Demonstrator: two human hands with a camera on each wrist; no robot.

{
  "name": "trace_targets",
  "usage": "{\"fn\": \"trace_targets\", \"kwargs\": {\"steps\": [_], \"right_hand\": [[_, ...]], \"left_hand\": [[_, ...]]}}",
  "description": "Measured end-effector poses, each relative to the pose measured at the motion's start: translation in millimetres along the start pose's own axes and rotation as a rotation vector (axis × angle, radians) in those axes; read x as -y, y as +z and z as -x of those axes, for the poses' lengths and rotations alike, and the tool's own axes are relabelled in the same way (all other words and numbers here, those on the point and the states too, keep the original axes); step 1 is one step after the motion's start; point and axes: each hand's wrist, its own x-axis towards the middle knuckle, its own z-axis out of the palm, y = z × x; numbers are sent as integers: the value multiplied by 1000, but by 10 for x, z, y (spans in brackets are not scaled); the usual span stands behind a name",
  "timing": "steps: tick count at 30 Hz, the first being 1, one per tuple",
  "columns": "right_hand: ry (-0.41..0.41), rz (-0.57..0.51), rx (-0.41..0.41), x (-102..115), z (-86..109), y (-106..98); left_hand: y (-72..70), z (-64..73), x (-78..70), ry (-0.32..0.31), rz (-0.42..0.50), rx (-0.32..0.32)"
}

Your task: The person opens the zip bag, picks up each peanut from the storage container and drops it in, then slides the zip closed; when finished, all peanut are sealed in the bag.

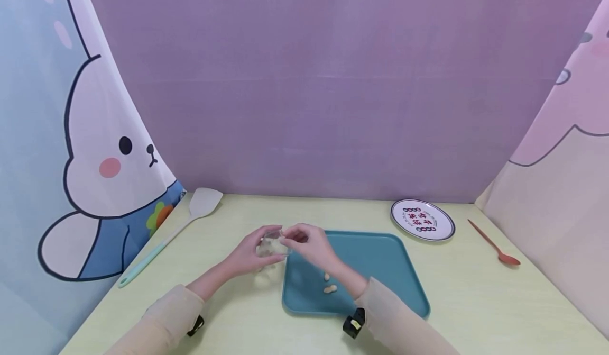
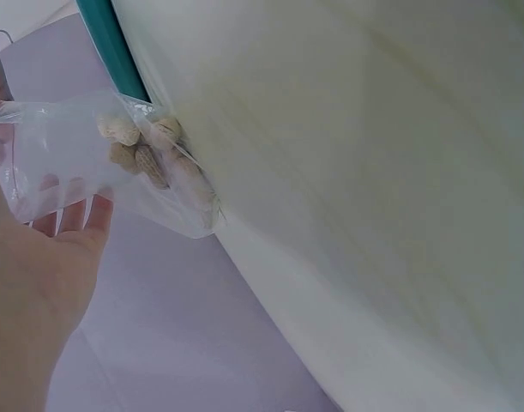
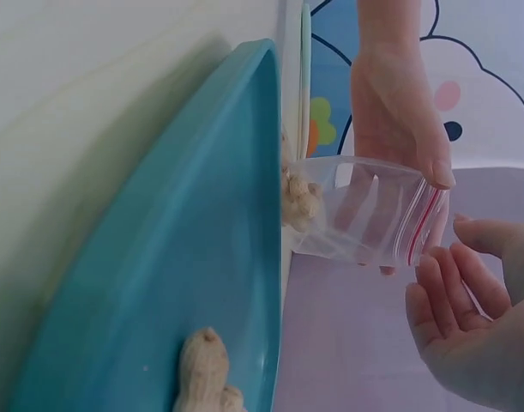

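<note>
Head view, centre of frame: left hand (image 1: 247,252) grips a clear zip bag (image 1: 272,246) just left of the teal tray (image 1: 390,270), fingers wrapped round its mouth. Bag stands on the table (image 1: 476,302), close beside the tray's left edge. Peanuts (image 2: 141,146) sit bunched at the bag's bottom, centre-left in the left wrist view.

Right hand (image 3: 467,318), lower right in the right wrist view, is at the bag's mouth with fingers loosely spread, holding nothing; just apart from the zip strip. Two loose peanuts (image 1: 329,285) lie on the tray below the right wrist.

Upper left: spatula (image 1: 190,217). Upper right: plate (image 1: 422,219), and a red spoon (image 1: 495,245) farther right.

Risks, judged: the bag is thin and held at one side only; a slack grip could let it flop and spill nuts onto the table. Reaching in could drag the mouth closed. The right sleeve hangs near the tray nuts and could sweep them off.
</note>
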Motion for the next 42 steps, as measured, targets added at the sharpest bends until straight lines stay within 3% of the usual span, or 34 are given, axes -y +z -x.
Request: {"fn": "trace_targets", "kwargs": {"steps": [7,13,17,24,31,42], "right_hand": [[1,-27,19,53,76,-67],[-4,-11,26,272,211,-226],[5,11,23,285,296,-318],[26,49,31,141,403,-433],[14,75,39,-321,410,-497],[33,111,216,-433,527,-608]], "left_hand": [[6,-2,8,5,24,7],[5,0,-13,7,34,11],[10,1,-9,11,16,18],[12,-7,-1,14,12,23],[12,-8,-2,11,6,19],[22,0,-1,9,1,19]]}}
